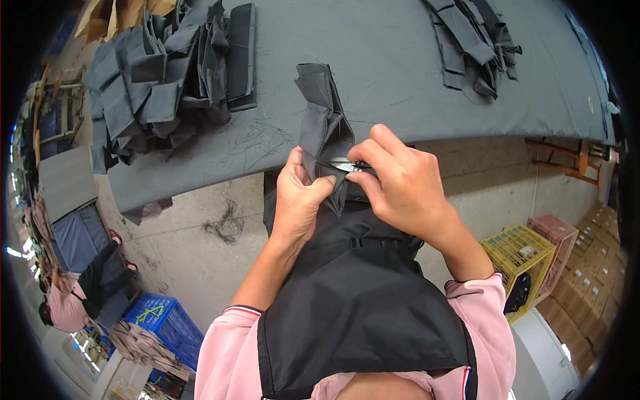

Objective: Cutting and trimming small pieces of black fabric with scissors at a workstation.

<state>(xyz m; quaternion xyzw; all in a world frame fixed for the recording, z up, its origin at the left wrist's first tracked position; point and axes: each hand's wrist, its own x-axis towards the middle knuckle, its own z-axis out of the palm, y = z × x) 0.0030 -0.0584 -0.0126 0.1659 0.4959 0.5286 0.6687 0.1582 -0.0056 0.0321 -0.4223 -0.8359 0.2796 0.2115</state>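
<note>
A folded dark grey fabric piece (pixel 323 120) hangs over the near edge of the table, its upper end lying on the tabletop. My left hand (pixel 300 193) pinches its lower part between thumb and fingers. Small metal thread snips (pixel 343 165) are held in my right hand (pixel 403 177), their blades against the fabric close to my left thumb. The handle of the snips is mostly hidden by my right fingers. I cannot make out whether a thread lies between the blades.
A heap of grey fabric pieces (pixel 160 80) lies on the table (pixel 387 80) at left, a smaller pile (pixel 477 47) at far right. Loose threads litter tabletop and floor. Yellow (pixel 517 253) and blue crates (pixel 163 323) stand on the floor. Another person (pixel 70 303) sits at far left.
</note>
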